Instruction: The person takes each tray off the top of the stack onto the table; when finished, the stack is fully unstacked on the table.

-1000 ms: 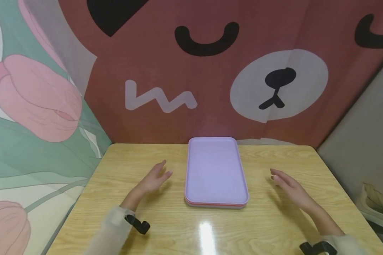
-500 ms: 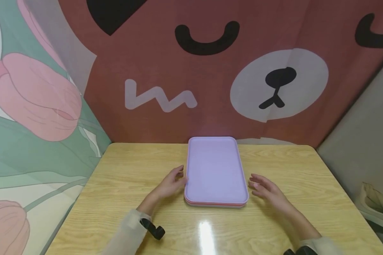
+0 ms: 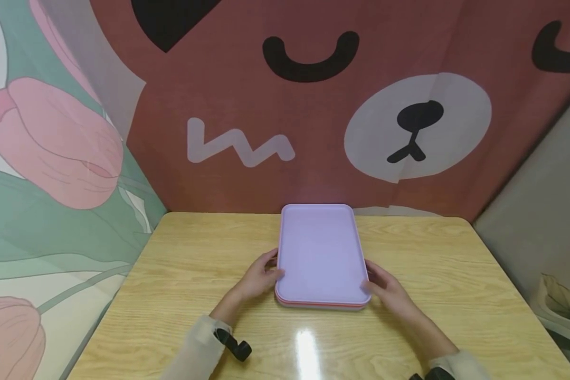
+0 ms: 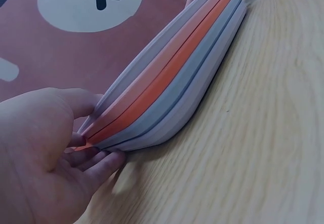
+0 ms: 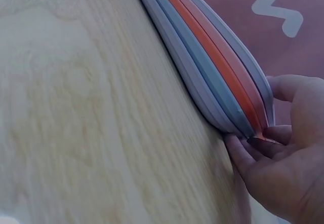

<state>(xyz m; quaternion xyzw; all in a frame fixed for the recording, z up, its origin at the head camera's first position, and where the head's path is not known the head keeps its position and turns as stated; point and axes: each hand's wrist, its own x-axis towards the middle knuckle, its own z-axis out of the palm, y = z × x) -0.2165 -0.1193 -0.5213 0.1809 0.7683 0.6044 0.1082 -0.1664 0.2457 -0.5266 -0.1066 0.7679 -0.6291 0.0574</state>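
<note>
A stack of several rectangular trays lies on the table, with a lilac tray (image 3: 320, 253) on top. Pink, orange (image 4: 167, 77), blue-grey and pale lilac edges show below it in the left wrist view. My left hand (image 3: 258, 275) grips the stack's left side, thumb on the top rim and fingers against the lower edges. On the opposite side my right hand (image 3: 388, 289) holds the stack likewise, its thumb on the top rim. In the right wrist view its fingertips (image 5: 238, 150) reach the lowest tray near the tabletop.
The wooden table (image 3: 209, 232) extends to both sides of the stack, and its back edge meets a bear-printed curtain (image 3: 237, 184). A flower-printed curtain (image 3: 57, 142) hangs at left. A beige bag-like item (image 3: 562, 303) sits beyond the table's right edge.
Both hands have moved inward from either side and now grip the tray stack. The stack has stayed in place.
</note>
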